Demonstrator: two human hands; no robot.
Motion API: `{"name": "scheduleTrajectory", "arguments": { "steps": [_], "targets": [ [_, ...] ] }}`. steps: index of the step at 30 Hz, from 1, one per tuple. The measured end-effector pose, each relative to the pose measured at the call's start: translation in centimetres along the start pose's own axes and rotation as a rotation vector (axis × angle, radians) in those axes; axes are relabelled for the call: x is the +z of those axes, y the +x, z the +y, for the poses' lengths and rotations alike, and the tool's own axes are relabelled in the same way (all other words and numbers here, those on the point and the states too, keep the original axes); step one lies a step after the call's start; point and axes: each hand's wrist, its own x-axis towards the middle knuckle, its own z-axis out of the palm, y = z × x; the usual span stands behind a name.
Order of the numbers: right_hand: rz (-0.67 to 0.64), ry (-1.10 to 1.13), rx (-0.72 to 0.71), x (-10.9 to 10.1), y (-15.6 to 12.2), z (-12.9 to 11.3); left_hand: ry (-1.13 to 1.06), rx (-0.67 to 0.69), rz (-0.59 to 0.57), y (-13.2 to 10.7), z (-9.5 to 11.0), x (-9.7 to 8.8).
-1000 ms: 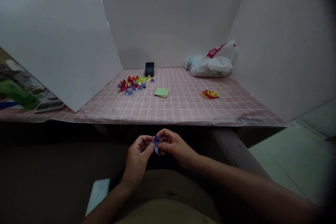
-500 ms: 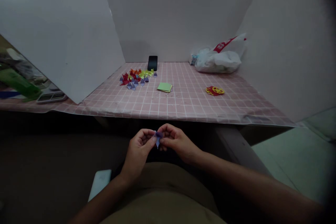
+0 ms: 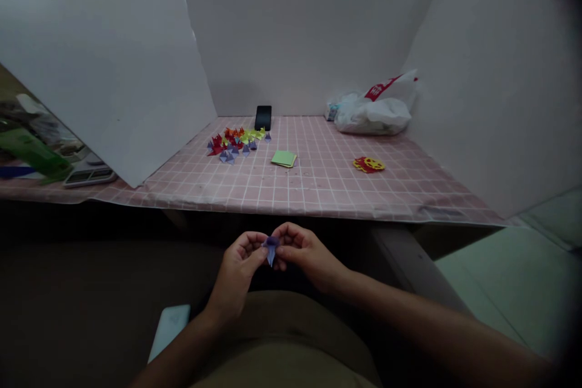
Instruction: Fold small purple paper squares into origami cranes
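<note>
Between my two hands, below the table's front edge, is a small folded piece of purple origami paper (image 3: 271, 248), with a pointed tip hanging down. My left hand (image 3: 243, 264) pinches its left side between thumb and fingers. On the other side my right hand (image 3: 307, 254) grips it the same way, the fingers curled behind. Several finished-looking folded paper figures (image 3: 234, 144) in red, orange, yellow and purple stand grouped on the table. A small stack of square paper sheets (image 3: 284, 159), light green on top, lies to the right of them.
The table has a pink checked cloth (image 3: 318, 191). On it are a black phone (image 3: 263, 117), a white plastic bag (image 3: 375, 115) and red and yellow cut-out shapes (image 3: 368, 164). A white panel (image 3: 113, 66) stands at left. A pale flat object (image 3: 169, 330) lies beside my left forearm.
The purple paper has turned and spread a little between my fingers, showing more of its upper part. Both hands keep hold of it. The view has tilted slightly upward.
</note>
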Motion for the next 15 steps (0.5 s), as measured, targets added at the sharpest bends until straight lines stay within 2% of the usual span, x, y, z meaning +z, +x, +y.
{"name": "scheduleTrajectory", "arguments": {
  "steps": [8,15],
  "targets": [
    [0.039,-0.061,0.035,0.15,0.16,-0.15,0.150,0.060,0.025,-0.07,0.21,-0.15],
    [0.038,-0.050,0.033,-0.02,0.04,-0.12,0.169,0.067,0.015,0.25,-0.07,-0.39]
  ]
}}
